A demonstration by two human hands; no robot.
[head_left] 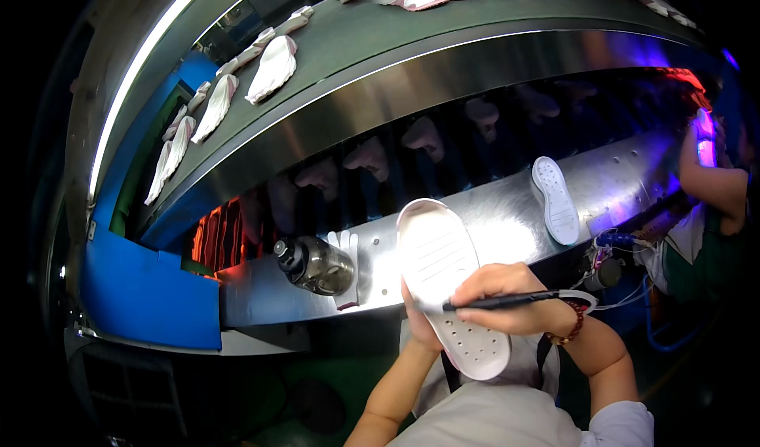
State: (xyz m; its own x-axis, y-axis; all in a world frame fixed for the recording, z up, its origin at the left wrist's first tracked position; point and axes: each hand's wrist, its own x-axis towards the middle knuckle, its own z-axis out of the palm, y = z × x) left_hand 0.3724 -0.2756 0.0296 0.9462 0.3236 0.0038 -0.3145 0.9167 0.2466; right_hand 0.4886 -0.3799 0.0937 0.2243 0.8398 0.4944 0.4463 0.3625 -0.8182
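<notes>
A white shoe sole (pixel 435 237) is held up in front of me, its inner face towards me, with ridges across the wide end and small holes in the other. My left hand (pixel 422 322) is closed around its left edge; most of the fingers are hidden behind it. My right hand (pixel 514 293) pinches a black pen-shaped applicator (pixel 511 300), which has a pale tube running from its back end past the wrist. The applicator's tip is at the middle of the sole. Another white sole (pixel 556 202) lies on the metal ledge to the right.
A dark see-through bottle (pixel 321 265) and a white glove (pixel 348 245) are on the metal ledge (pixel 499 217). Behind it, shoe parts (pixel 423 137) line a dark tunnel with red glowing ends. White shoe uppers (pixel 273 69) sit on the green belt (pixel 356 39) above. Another person's arm (pixel 716 186) is at right.
</notes>
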